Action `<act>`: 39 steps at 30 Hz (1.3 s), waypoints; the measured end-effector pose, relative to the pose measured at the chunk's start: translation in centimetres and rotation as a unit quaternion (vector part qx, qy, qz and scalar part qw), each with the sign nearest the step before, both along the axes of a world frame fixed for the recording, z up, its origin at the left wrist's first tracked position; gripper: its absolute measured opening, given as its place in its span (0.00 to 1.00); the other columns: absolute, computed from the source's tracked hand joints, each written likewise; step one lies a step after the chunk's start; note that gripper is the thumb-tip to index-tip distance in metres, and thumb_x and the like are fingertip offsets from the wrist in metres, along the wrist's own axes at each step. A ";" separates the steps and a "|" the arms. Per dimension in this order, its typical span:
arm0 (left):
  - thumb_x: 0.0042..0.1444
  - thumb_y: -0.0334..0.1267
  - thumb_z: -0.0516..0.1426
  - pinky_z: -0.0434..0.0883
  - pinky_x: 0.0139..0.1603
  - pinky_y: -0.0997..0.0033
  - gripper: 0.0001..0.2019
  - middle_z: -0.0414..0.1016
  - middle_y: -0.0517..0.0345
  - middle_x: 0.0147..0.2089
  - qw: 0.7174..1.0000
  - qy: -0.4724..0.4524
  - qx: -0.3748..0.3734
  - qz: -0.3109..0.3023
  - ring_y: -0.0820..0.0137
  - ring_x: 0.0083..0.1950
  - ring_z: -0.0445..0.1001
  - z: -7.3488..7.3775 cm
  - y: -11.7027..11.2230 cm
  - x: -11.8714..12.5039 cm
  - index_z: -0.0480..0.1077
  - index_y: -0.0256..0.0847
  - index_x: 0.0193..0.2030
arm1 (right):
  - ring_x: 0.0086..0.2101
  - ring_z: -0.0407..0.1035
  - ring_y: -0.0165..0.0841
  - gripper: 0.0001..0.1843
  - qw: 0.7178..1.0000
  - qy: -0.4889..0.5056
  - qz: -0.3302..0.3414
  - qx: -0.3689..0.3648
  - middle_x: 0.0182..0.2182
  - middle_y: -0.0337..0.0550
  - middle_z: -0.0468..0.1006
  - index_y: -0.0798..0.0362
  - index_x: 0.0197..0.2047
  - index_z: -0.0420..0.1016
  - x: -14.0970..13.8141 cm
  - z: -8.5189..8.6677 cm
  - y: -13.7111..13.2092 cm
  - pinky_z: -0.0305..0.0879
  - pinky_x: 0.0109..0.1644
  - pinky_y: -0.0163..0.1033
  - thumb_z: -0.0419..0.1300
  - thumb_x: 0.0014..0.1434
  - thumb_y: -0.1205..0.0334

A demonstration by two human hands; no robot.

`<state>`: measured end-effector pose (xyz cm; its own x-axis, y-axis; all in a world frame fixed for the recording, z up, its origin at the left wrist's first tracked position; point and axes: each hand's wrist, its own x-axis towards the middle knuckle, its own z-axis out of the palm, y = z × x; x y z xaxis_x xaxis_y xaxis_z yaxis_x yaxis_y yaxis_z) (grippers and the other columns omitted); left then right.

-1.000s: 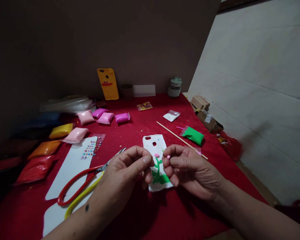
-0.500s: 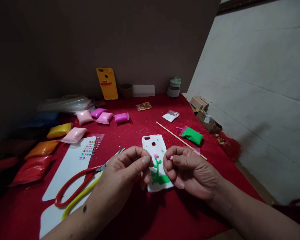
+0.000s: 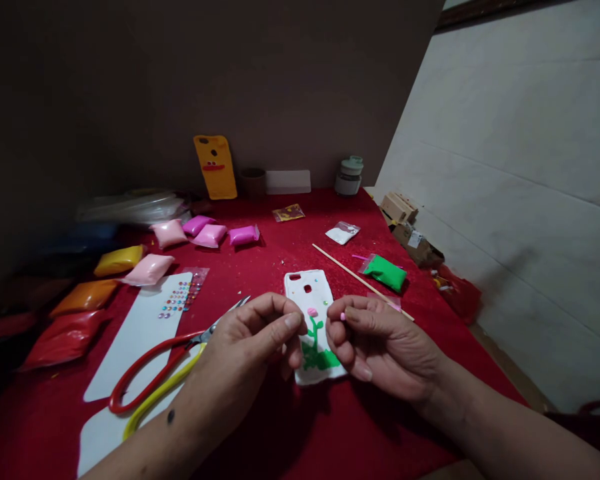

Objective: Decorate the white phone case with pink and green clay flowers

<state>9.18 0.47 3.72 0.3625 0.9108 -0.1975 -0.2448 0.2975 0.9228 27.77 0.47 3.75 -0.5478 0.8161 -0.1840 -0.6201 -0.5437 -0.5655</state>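
Note:
Between the thumb and forefinger of my right hand point(image 3: 380, 337) is a small piece of pink clay point(image 3: 343, 317). My left hand point(image 3: 265, 337) is closed in a pinch, thumb against forefinger; whatever it holds, if anything, cannot be made out. Below and between both hands lies a white phone case point(image 3: 300, 290), partly covered by my fingers. It carries a green clay stem point(image 3: 315, 333) with leaves, a pink bud point(image 3: 313, 312) on top, green clay along the bottom and a few small gems. Scissors point(image 3: 153, 373) with red and yellow handles lie under my left forearm.
Bags of coloured clay point(image 3: 150, 269) line the left side, near white boards point(image 3: 125, 347) and a gem sheet point(image 3: 183, 293). Right of the case are a wooden stick point(image 3: 350, 270) and a green clay bag point(image 3: 386, 272). A yellow phone case point(image 3: 217, 173) and a jar point(image 3: 349, 177) stand behind.
Almost nothing differs. Both hands keep their pinched poses over the white case, and the view has shifted very slightly.

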 end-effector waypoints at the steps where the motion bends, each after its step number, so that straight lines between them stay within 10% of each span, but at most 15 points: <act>1: 0.56 0.40 0.61 0.64 0.24 0.79 0.07 0.71 0.62 0.21 1.000 0.001 -0.001 0.001 0.78 0.22 0.66 0.0 0.0 0.0 0.71 0.39 0.32 | 0.21 0.74 0.27 0.06 1.000 -0.001 0.000 0.000 0.24 0.43 0.80 0.61 0.34 0.79 0.0 0.0 0.0 0.65 0.18 0.26 0.68 0.52 0.67; 39: 0.56 0.42 0.61 0.63 0.24 0.79 0.08 0.71 0.63 0.21 1.000 0.018 0.011 -0.002 0.78 0.21 0.65 -0.4 0.1 -0.2 0.70 0.39 0.32 | 0.18 0.66 0.22 0.09 0.998 -0.042 -0.029 -0.021 0.20 0.38 0.73 0.60 0.27 0.76 -0.2 -0.1 0.0 0.56 0.18 0.25 0.69 0.51 0.64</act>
